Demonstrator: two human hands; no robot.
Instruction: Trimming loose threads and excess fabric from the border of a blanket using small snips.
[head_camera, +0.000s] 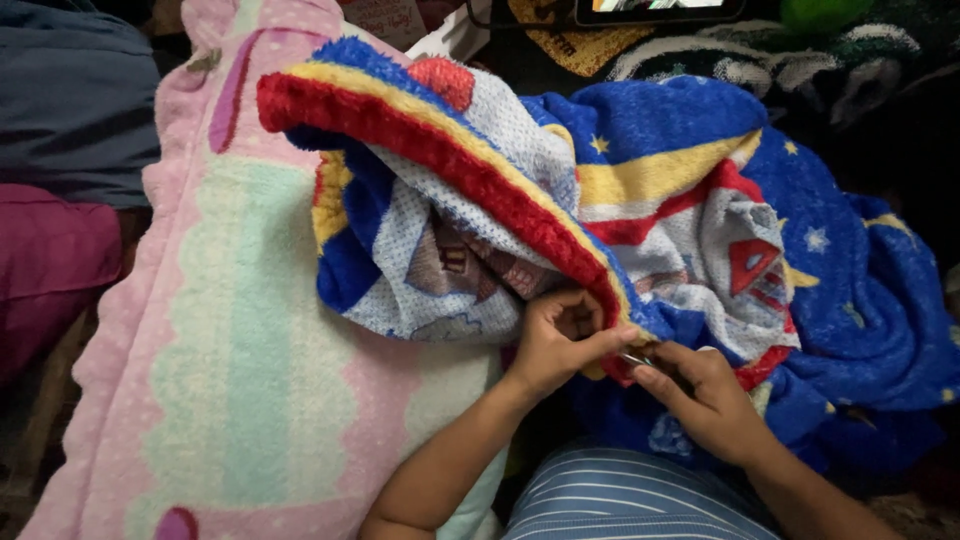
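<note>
Your left hand (555, 345) pinches the blue blanket's (650, 190) red edge at lower centre; your right hand (700, 400) grips a small metal tool (636, 359). A slip could prick your fingers.

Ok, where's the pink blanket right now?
In the head view the pink blanket lies on the left, beside and partly under the blue blanket both hands are working on.

Dark-framed screen (655, 8) above the blue blanket (690, 130), at the top edge; white printed card (388, 18) to its left.
</note>
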